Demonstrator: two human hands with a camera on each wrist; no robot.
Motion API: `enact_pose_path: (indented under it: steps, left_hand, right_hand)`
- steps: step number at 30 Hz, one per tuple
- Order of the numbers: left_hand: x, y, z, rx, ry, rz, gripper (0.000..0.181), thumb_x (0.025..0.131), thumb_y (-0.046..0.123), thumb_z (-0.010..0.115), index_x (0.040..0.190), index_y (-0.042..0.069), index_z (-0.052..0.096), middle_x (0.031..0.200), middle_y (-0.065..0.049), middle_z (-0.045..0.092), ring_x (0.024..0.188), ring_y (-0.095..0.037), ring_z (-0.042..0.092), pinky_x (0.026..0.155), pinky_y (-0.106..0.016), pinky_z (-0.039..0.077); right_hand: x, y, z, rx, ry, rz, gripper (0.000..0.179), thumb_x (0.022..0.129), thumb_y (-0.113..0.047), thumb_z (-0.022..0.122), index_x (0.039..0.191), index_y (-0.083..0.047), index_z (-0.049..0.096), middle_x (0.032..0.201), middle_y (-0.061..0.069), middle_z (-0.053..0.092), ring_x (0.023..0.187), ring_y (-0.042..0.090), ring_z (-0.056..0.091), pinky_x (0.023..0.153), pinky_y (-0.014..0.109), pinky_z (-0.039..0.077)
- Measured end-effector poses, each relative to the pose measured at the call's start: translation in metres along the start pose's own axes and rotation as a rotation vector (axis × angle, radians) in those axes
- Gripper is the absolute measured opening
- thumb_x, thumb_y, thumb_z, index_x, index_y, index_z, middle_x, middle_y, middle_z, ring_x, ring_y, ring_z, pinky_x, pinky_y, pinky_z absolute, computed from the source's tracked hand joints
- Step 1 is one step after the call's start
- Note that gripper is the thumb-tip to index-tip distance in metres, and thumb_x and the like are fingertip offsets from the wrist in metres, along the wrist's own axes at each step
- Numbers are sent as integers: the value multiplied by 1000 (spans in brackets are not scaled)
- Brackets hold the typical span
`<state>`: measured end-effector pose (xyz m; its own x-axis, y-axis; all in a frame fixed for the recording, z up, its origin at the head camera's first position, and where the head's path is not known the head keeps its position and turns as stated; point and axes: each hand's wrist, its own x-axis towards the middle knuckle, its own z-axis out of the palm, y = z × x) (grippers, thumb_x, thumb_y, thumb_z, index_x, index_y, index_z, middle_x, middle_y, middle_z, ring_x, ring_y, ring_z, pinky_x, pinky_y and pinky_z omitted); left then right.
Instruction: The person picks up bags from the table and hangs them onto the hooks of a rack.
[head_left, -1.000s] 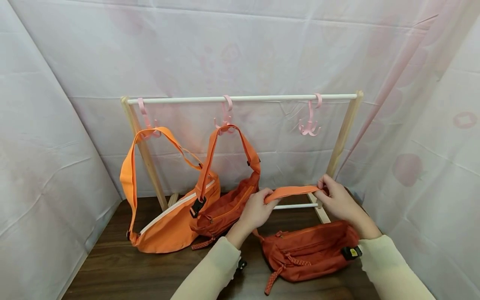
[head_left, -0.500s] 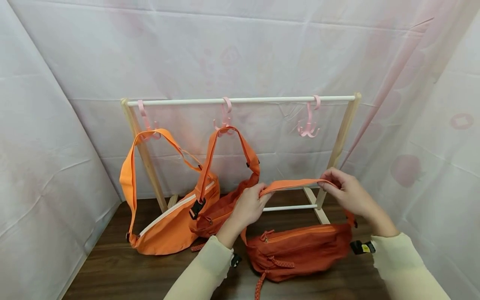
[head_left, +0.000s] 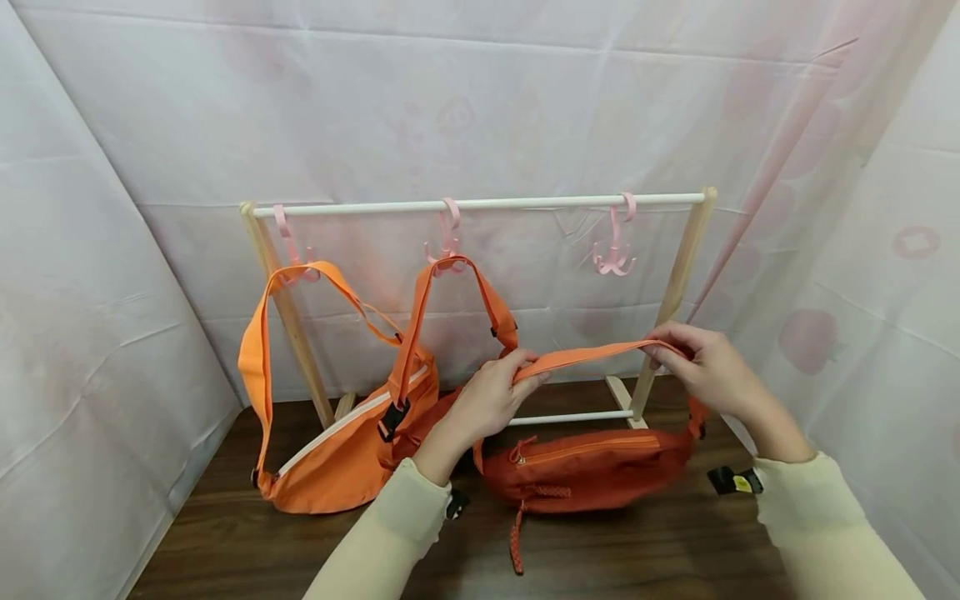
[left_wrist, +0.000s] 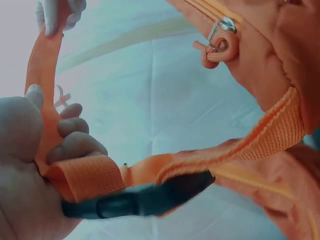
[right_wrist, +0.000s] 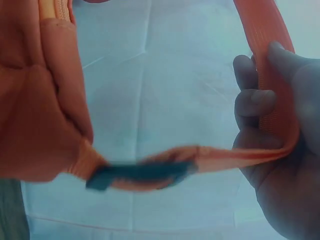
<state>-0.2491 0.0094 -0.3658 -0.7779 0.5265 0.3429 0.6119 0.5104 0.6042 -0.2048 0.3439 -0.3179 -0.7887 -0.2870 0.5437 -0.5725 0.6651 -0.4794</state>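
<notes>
My left hand [head_left: 491, 392] and right hand [head_left: 701, 367] each grip an orange strap [head_left: 588, 355], stretched between them and rising a little to the right. Below it hangs a rust-red waist bag [head_left: 585, 475] with zips and braided pulls, close over the table. In the left wrist view the strap [left_wrist: 45, 70] runs between thumb and curled fingers, beside a black buckle [left_wrist: 140, 200]. The right wrist view has the strap [right_wrist: 277, 95] pinched the same way, with a dark buckle [right_wrist: 145, 172] near the bag's end.
A white rail [head_left: 525, 203] on wooden posts bears three pink hooks. An orange bag [head_left: 337, 467] hangs by its strap from the left hook [head_left: 292, 246], a second rust-red bag [head_left: 420, 425] from the middle hook [head_left: 448, 233]. The right hook [head_left: 613, 250] bears nothing.
Both hands have raised the strap, the left also shifting left and the right shifting right. The rust-red bag has moved up and left with it.
</notes>
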Motion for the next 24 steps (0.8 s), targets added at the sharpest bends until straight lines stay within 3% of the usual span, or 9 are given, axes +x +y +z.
enact_pose_path:
  steps: [3, 10, 17, 24]
  left_hand:
    - [3, 3, -7, 19, 11, 43, 41, 111, 44, 53, 144, 22, 62, 79, 7, 62, 56, -13, 49, 56, -30, 42]
    - [13, 13, -25, 72, 105, 125, 31, 113, 38, 53, 133, 24, 71, 74, 4, 53, 62, -15, 47, 58, -31, 41]
    - [26, 27, -40, 140, 180, 133, 38, 113, 45, 48, 130, 22, 73, 70, 4, 52, 61, -14, 48, 58, -32, 41]
    - [44, 38, -52, 198, 280, 113, 32, 112, 46, 50, 111, 23, 73, 64, 4, 53, 53, -14, 49, 49, -32, 38]
  right_hand:
    - [3, -4, -5, -24, 30, -6, 13, 104, -8, 69, 107, -19, 76, 83, -1, 74, 66, 12, 59, 56, 24, 45]
    - [14, -14, -13, -53, 106, -25, 15, 105, -6, 68, 103, -18, 76, 78, -5, 71, 52, 12, 44, 48, 26, 37]
    - [29, -21, -22, -116, 183, -81, 12, 104, -7, 70, 100, -16, 76, 76, -6, 70, 47, 11, 39, 45, 26, 32]
    - [45, -24, -30, -166, 251, -101, 7, 104, -6, 70, 102, -9, 76, 77, 0, 70, 47, 9, 39, 43, 24, 30]
